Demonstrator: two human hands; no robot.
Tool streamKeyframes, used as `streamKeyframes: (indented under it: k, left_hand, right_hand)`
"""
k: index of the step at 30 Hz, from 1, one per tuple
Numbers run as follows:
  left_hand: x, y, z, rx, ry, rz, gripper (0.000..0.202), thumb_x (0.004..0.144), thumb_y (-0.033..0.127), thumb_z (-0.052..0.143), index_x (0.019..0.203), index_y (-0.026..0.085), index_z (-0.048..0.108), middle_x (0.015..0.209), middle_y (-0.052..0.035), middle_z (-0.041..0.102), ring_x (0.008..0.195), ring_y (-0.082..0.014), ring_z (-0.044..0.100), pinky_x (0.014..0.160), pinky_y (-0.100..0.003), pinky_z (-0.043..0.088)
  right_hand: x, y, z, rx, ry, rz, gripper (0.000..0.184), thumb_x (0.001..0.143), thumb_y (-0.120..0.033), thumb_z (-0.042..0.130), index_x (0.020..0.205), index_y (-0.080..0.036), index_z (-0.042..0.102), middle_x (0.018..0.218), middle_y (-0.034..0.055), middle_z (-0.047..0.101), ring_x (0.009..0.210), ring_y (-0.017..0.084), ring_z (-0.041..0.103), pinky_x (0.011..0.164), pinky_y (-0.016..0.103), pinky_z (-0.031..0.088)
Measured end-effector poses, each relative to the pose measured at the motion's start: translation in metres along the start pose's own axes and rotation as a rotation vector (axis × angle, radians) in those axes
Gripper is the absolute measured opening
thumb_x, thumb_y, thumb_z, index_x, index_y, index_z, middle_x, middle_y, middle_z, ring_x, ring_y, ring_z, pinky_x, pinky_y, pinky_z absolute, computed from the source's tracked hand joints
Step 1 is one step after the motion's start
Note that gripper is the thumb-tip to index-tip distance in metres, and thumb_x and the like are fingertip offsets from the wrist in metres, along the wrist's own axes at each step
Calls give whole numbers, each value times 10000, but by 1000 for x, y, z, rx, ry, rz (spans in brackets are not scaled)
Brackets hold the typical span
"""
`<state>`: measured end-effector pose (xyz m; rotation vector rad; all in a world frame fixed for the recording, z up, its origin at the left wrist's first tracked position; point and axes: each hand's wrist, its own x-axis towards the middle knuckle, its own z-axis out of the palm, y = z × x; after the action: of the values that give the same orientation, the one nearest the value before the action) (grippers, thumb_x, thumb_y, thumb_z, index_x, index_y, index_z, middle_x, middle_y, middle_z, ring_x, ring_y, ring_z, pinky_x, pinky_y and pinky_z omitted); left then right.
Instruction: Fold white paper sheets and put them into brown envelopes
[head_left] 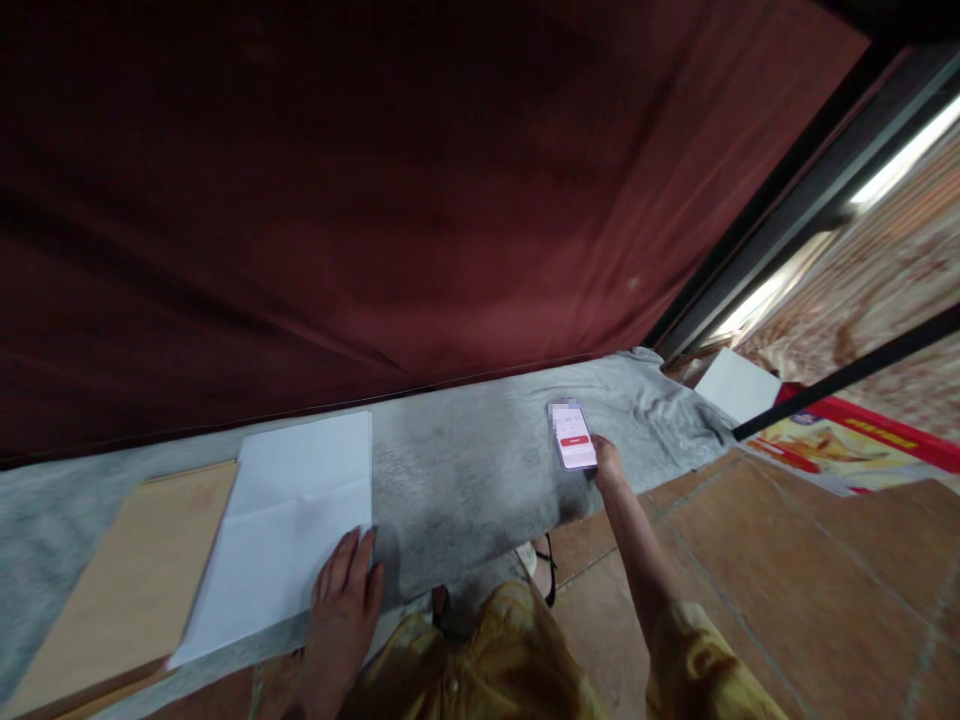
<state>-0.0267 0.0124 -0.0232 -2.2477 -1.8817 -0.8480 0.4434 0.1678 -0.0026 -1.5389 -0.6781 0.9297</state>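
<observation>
My left hand (346, 590) lies on the lower right edge of a white sheet of paper (300, 500), its fingers stretched out and close together. A crease runs across the sheet. Beside it on the left, a stack of brown envelopes (142, 570) slightly overlaps the paper. My right hand (606, 463) is closed around the lower right edge of a smartphone (576, 452). The phone's screen is lit, with a red button on it and a blurred patch at the top. The fingers behind the phone are hidden.
A grey cloth (465, 470) covers the narrow surface in front of me. Behind it hangs a dark red curtain (420, 250). On the right stand a black metal frame (780, 200), a white box (739, 385) and a colourful printed package (840, 440) above the tiled floor (757, 530).
</observation>
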Motion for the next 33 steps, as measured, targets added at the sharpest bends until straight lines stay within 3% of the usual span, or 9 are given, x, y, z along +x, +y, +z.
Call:
streamKeyframes:
  k: [10, 15, 19, 26, 33]
  left_hand:
    - [0, 2, -3, -7, 26, -34, 622, 988, 368, 474, 1570, 299, 265, 1529, -148, 451, 1355, -345, 490, 1056, -531, 460]
    - [4, 20, -4, 26, -1, 24, 581, 992, 330, 467, 1551, 234, 344, 1599, -165, 369, 1461, -355, 364, 1168, -579, 305]
    - [6, 26, 0, 27, -56, 87, 510, 996, 283, 410, 1499, 201, 439, 1613, -157, 348, 1491, -334, 317, 1193, -574, 259]
    - [6, 24, 2, 54, -89, 121, 428, 983, 263, 410, 1365, 164, 577, 1587, -175, 388, 1465, -338, 359, 1184, -579, 272]
    - [7, 24, 2, 69, -75, 120, 428, 982, 271, 408, 1368, 189, 574, 1565, -156, 428, 1456, -315, 375, 1185, -552, 284]
  right_hand:
    - [-9, 0, -4, 101, -27, 31, 333, 666, -549, 704, 708, -235, 600, 622, -2, 684, 646, 226, 680, 539, 298, 491]
    - [-19, 0, -7, 151, -83, 10, 362, 678, -581, 702, 769, -247, 597, 729, 10, 718, 752, 253, 707, 616, 334, 541]
    - [-22, 0, -7, 181, -92, -6, 389, 699, -604, 694, 841, -250, 620, 814, 26, 740, 826, 268, 714, 667, 358, 558]
    - [-22, 0, -8, 216, -106, -12, 425, 701, -600, 701, 927, -242, 655, 870, 37, 755, 866, 278, 714, 673, 364, 563]
    - [-23, 0, -9, 200, -99, -10, 419, 693, -608, 695, 888, -239, 655, 836, 33, 750, 854, 275, 711, 654, 355, 555]
